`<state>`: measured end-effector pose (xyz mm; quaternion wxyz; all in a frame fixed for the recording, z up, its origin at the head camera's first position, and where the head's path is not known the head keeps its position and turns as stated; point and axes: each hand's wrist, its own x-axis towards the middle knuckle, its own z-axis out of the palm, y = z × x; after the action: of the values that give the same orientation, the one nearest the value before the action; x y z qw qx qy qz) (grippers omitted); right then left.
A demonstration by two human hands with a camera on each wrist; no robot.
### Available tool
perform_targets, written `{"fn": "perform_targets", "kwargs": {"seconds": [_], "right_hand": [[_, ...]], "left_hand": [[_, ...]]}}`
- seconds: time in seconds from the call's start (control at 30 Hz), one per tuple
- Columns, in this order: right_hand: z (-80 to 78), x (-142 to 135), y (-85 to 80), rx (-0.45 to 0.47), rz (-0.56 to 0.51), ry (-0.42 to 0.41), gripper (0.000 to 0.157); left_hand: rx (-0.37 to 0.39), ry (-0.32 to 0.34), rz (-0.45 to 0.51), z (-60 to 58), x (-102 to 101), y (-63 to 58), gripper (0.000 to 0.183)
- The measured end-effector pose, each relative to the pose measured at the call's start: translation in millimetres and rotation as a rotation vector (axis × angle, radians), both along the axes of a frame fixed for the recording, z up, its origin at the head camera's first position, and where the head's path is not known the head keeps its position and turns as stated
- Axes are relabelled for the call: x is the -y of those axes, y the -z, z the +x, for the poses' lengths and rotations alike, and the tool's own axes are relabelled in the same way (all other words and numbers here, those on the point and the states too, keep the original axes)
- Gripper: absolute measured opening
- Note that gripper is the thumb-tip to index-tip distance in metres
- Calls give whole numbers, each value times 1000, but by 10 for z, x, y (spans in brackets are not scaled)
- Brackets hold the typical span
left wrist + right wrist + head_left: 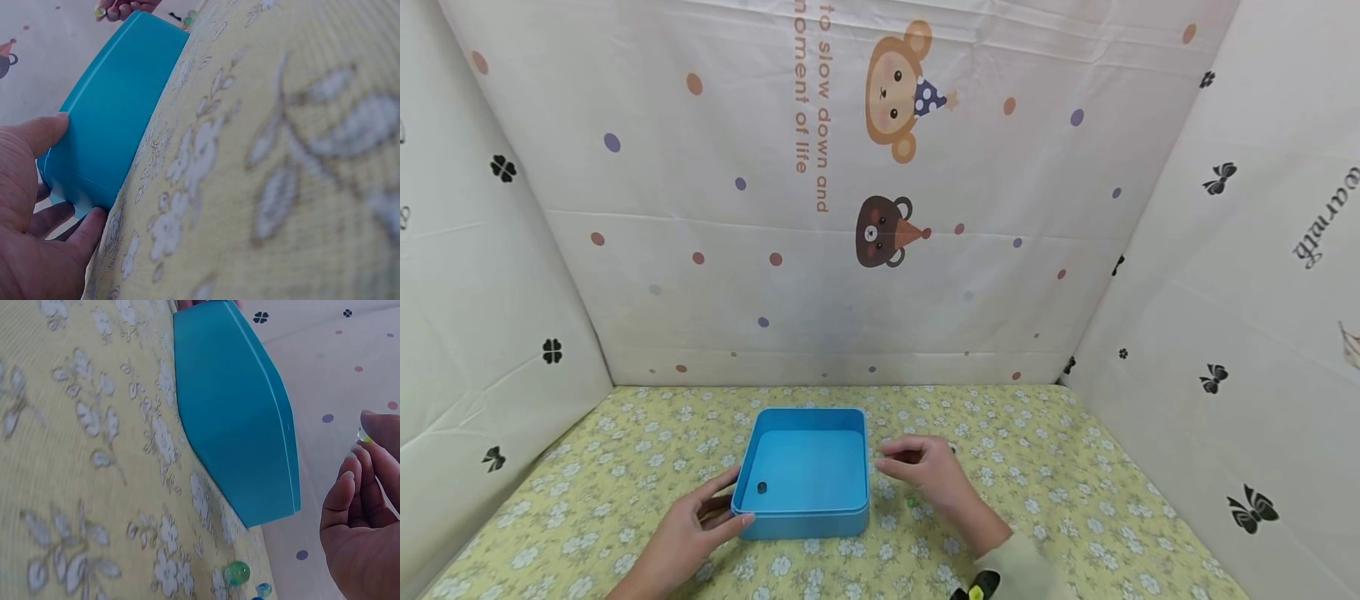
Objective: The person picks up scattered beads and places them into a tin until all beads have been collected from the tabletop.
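Observation:
A square blue box, its top uncovered, stands on the flowered cloth. My left hand holds it by the near left corner, thumb on the front wall and the other fingers along the left side. Inside, near that corner, lies one small dark round marble. Just right of the box, my right hand is raised, pinching a clear yellowish marble between thumb and fingertips. Below the right hand, a green marble rests on the cloth with a blue marble close by.
Yellow cloth with white flowers covers the table. A white printed sheet hangs behind, and more sheets stand at both sides. A small dark thing shows just past the right hand.

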<state>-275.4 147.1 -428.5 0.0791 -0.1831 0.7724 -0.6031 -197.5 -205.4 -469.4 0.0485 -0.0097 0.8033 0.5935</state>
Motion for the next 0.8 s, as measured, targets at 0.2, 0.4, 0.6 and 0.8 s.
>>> {"fn": "perform_targets", "kwargs": {"seconds": [0.2, 0.4, 0.6, 0.8], "right_hand": [[-20, 56, 8, -18, 1, -16, 40], [-8, 144, -11, -16, -18, -22, 40], [0, 250, -55, 4, -43, -40, 40], [13, 332, -87, -27, -21, -48, 36]], "left_hand": [[-4, 3, 4, -10, -6, 10, 78], [2, 0, 7, -9, 5, 14, 78], [4, 2, 10, -11, 8, 17, 78], [3, 1, 8, -8, 2, 8, 78]]}}
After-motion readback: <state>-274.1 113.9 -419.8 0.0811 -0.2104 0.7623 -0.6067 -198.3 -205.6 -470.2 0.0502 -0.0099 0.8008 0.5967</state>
